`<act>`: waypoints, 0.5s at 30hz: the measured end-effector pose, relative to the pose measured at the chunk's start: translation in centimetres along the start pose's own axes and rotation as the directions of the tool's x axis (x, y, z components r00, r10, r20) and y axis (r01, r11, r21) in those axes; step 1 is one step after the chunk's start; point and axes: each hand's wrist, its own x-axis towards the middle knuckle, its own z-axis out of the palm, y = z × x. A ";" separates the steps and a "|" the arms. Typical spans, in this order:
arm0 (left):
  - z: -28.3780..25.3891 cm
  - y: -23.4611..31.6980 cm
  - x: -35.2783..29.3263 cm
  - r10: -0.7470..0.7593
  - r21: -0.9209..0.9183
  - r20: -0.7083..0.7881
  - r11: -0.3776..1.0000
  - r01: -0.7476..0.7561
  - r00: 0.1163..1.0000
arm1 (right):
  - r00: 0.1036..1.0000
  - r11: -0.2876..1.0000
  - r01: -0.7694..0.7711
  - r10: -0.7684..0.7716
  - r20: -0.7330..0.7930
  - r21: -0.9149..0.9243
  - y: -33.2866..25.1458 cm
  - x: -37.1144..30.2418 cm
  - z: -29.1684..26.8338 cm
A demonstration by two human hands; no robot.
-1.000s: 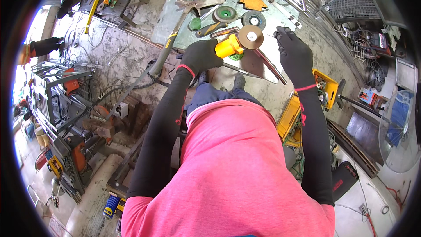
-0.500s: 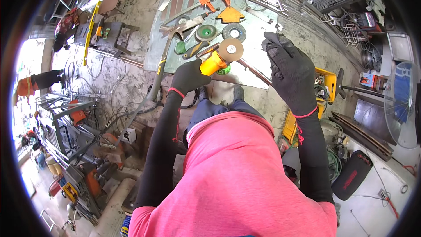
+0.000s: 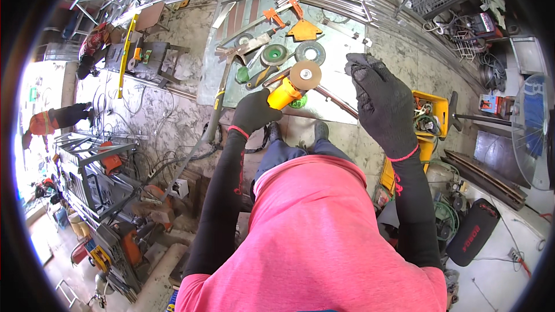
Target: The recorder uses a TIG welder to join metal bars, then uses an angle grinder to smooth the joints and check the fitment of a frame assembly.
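Nearest, short of the front edge of the pale grey-green, flat worktop [image 3: 340, 72], is the person's pink shirt [image 3: 312, 237], with dark trousers [image 3: 280, 160] beyond its hem. Near that front edge, the left hand [image 3: 254, 110], in a black knitted glove, has its fingers wrapped round a compact yellow angle grinder [image 3: 282, 93] with a round tan disc [image 3: 305, 75], which appears over the front part of the worktop. The right hand [image 3: 384, 107], gloved alike, is by the front right corner, well apart from the grinder; its fingers are bent and bunched, and whether they hold anything I cannot tell. Right of that corner is a yellow open crate [image 3: 442, 114].

Behind the grinder, by the front edge, shows a bright green round piece [image 3: 298, 102]; a slim reddish-brown bar [image 3: 338, 101] slants toward the front right corner. A long-handled tool with a yellow band [image 3: 219, 95] crosses the left edge. Farther in lie a green-centred round wheel [image 3: 274, 54] and, just beside it, a grey ring-shaped disc [image 3: 310, 53]. Beyond them is an orange arrow-shaped plate [image 3: 304, 30]; toward the far right corner, a row of shiny metal tubes [image 3: 329, 0].
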 end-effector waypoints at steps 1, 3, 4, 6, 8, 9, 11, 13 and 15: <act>0.1 -0.1 0.0 0.000 -0.001 -0.001 1.000 0.000 1.000 | 0.995 0.986 -0.100 0.099 0.011 0.130 -0.2 -0.2 0.2; 0.1 -0.3 0.0 0.009 -0.011 -0.008 1.000 -0.010 1.000 | 0.970 0.886 -0.229 0.242 0.020 0.404 -0.1 -0.4 0.8; 0.0 -0.3 -0.1 0.013 -0.018 -0.011 1.000 -0.013 1.000 | 0.958 0.803 -0.250 0.288 0.015 0.542 0.1 -0.5 1.1; 0.0 -0.1 0.1 0.003 -0.015 -0.005 1.000 -0.003 1.000 | 0.930 0.771 -0.281 0.366 -0.037 0.572 1.0 -1.4 1.6; -0.1 -0.1 -0.1 -0.010 -0.013 -0.003 1.000 0.010 1.000 | 0.920 0.891 -0.256 0.343 -0.187 0.376 2.1 -2.8 1.8; 0.0 -0.2 -0.2 -0.011 -0.011 0.001 1.000 0.011 1.000 | 0.911 0.930 -0.250 0.320 -0.260 0.269 2.2 -3.4 1.9; 0.0 -0.4 -0.2 -0.025 -0.006 0.010 1.000 0.025 1.000 | 0.792 0.778 -0.454 0.575 -0.203 0.434 2.2 -4.3 1.6; 0.0 -0.2 -0.1 -0.033 -0.001 0.028 0.999 0.033 0.999 | 0.834 0.849 -0.347 0.474 -0.284 0.399 3.5 -5.1 2.0; 0.0 -0.2 -0.1 -0.030 -0.005 0.018 1.000 0.030 0.999 | 0.789 0.604 -0.431 0.613 -0.045 0.670 3.9 -5.7 1.2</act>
